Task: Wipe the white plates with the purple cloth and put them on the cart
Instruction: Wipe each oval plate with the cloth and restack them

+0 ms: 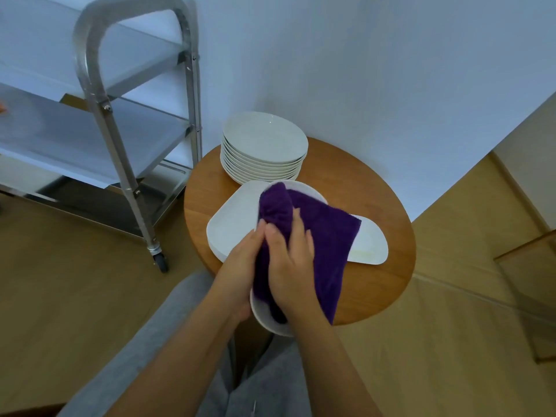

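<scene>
Right hand is pressing the purple cloth onto a white plate, fingers curled around it; my left hand is gripping the plate's rim above the counter, beside the stacked plates.

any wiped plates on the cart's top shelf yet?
No: the cart shelves in view hold no plates; the plate stack sits on the round table.

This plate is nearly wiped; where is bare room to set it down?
The steel cart's middle shelf looks bare. On the round wooden table, only the right edge is free; stacked round white plates and rounded-square plates crowd the rest.
</scene>
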`<action>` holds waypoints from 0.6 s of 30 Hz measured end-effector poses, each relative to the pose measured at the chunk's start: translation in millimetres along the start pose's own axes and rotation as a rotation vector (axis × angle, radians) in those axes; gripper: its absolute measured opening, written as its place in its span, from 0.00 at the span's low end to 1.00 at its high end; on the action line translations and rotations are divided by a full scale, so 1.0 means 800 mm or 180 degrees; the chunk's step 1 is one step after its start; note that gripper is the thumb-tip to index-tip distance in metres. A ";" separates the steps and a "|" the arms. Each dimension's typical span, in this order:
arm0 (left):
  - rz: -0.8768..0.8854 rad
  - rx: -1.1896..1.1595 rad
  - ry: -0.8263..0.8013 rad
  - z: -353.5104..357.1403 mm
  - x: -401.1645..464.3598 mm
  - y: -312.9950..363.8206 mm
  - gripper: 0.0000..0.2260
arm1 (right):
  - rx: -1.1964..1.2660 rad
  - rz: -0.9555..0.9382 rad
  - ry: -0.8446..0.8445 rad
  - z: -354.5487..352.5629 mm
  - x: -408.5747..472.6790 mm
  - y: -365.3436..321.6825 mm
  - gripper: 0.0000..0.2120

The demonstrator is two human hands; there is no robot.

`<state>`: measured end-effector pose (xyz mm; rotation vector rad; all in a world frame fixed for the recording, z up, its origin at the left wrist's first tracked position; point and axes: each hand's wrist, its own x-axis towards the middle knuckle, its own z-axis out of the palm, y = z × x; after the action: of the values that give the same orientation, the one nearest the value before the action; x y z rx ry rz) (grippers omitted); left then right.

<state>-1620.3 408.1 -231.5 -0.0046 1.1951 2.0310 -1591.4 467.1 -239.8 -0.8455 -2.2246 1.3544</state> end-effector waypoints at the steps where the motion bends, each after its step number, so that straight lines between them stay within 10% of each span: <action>1: -0.0045 -0.0181 0.0171 -0.005 -0.002 0.001 0.12 | 0.0033 -0.0037 -0.0106 0.006 -0.010 0.001 0.30; 4: -0.0253 -0.0409 0.0561 -0.018 -0.001 0.007 0.26 | -0.0352 -0.0215 -0.0464 0.009 -0.037 0.001 0.35; 8: -0.0373 -0.0644 0.0459 -0.021 0.002 0.016 0.20 | -0.1118 -0.0662 -0.0723 -0.001 -0.060 0.002 0.40; 18: -0.0451 -0.0670 0.0626 -0.020 0.017 0.026 0.18 | -0.1513 -0.2167 0.0317 -0.044 -0.048 0.079 0.16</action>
<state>-1648.4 398.9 -230.1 -0.3888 1.0596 2.0559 -1523.4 486.0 -281.7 -0.2189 -2.4529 0.4704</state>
